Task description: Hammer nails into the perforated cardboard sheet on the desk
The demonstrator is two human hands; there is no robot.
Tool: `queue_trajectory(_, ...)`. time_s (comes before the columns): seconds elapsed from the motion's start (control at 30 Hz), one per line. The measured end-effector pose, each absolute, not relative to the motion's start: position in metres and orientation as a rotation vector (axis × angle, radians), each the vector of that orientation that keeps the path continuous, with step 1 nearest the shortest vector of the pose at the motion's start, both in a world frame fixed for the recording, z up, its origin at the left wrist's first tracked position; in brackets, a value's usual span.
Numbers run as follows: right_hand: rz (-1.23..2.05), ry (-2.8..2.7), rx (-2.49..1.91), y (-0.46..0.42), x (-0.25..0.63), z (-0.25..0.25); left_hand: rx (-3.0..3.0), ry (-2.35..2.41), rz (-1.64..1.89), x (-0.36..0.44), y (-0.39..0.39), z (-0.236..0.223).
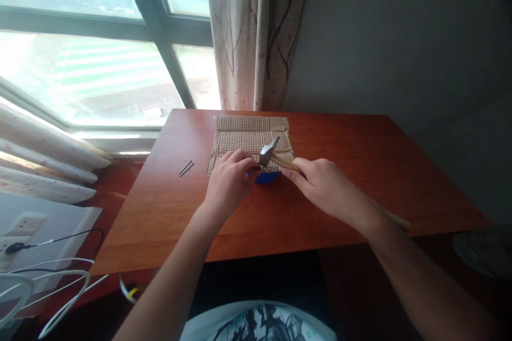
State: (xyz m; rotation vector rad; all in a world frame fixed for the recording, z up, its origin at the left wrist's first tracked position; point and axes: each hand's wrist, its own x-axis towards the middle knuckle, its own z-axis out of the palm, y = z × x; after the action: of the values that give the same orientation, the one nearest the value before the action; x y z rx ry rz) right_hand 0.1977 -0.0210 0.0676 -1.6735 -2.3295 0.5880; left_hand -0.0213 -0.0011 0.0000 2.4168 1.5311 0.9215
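My right hand is closed round the wooden handle of a hammer, near its metal head. The head hovers just above a small blue block lying on the wooden table. My left hand is closed in a pinch at the left side of the blue block, right under the hammer head; what its fingertips hold is too small to see. A sheet of corrugated cardboard lies flat behind the block.
Two loose nails lie on the table to the left of the cardboard. A curtain and a window stand behind the table. White cables and a wall socket are at lower left.
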Motion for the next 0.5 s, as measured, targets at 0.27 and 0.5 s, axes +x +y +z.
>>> queue_trajectory(0.27, 0.568, -2.142, -1.566, -0.019, 0.206, 0.073, 2.431, 1.539, 0.863, -0.020, -0.003, 0.003)
queue_trajectory(0.5, 0.577, -1.379, -1.337, -0.004, 0.216, 0.053, 2.291, 1.597, 1.251, -0.043, -0.015, 0.007)
